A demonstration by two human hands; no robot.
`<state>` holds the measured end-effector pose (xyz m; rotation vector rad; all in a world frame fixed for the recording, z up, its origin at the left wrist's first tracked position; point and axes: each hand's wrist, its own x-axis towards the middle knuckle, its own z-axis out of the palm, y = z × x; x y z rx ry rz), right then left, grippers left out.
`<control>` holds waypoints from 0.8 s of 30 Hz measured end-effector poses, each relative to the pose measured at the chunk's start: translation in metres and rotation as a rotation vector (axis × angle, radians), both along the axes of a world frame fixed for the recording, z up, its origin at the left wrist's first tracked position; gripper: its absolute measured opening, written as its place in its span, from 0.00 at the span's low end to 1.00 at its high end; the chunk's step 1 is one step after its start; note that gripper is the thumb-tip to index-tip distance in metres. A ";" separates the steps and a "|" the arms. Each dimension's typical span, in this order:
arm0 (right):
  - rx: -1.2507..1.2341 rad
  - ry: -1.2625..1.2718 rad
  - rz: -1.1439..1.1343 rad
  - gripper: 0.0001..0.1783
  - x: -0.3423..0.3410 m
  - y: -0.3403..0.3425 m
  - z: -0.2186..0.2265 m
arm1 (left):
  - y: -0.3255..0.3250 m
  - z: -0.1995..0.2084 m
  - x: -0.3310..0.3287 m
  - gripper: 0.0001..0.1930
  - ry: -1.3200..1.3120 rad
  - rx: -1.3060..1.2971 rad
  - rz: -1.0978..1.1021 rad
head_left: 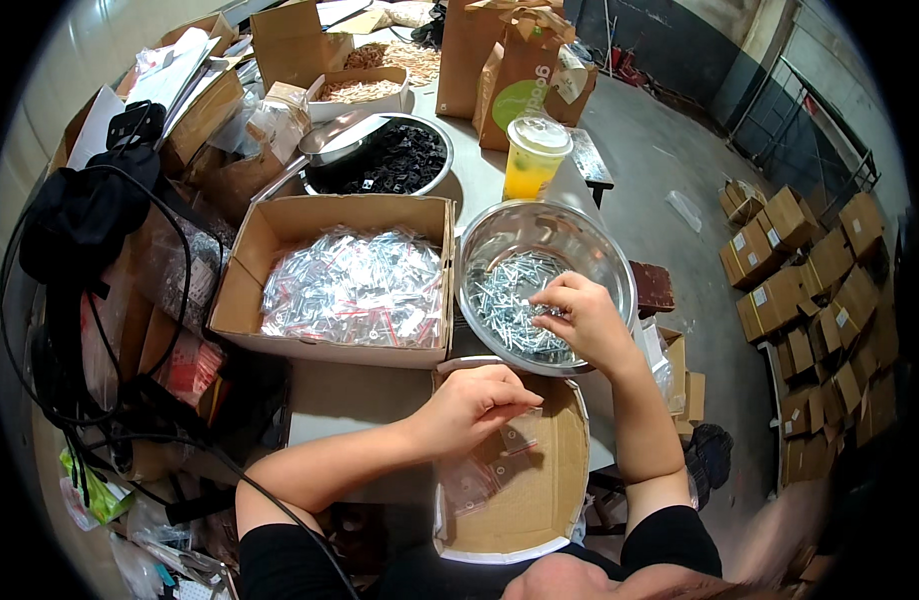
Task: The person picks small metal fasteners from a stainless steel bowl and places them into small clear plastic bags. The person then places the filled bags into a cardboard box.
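Silvery screws [510,298] lay in the steel bowl [605,258], beyond the cardboard tray [555,500]. The right hand [585,318] curled over them; whether it grasped any, I couldn't tell. Near left, the left hand [473,405] pinched its fingertips, contents unclear, above clear bags [470,485] in the tray.

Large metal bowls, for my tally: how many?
2: one bowl of silvery fasteners beneath the right hand, another bowl of black parts beyond the open cardboard box. Others may be hidden.
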<state>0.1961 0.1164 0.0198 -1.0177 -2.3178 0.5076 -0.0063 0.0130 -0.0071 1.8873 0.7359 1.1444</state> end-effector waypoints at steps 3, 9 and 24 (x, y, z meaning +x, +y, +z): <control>-0.022 0.022 -0.002 0.13 0.001 0.001 0.000 | -0.001 -0.002 -0.002 0.07 0.056 -0.035 -0.052; -0.111 0.046 -0.037 0.14 0.001 0.001 -0.002 | -0.002 0.012 -0.010 0.06 0.209 -0.288 -0.063; -0.891 0.388 0.019 0.17 0.011 0.006 0.009 | 0.000 0.001 -0.010 0.08 0.018 -0.443 -0.024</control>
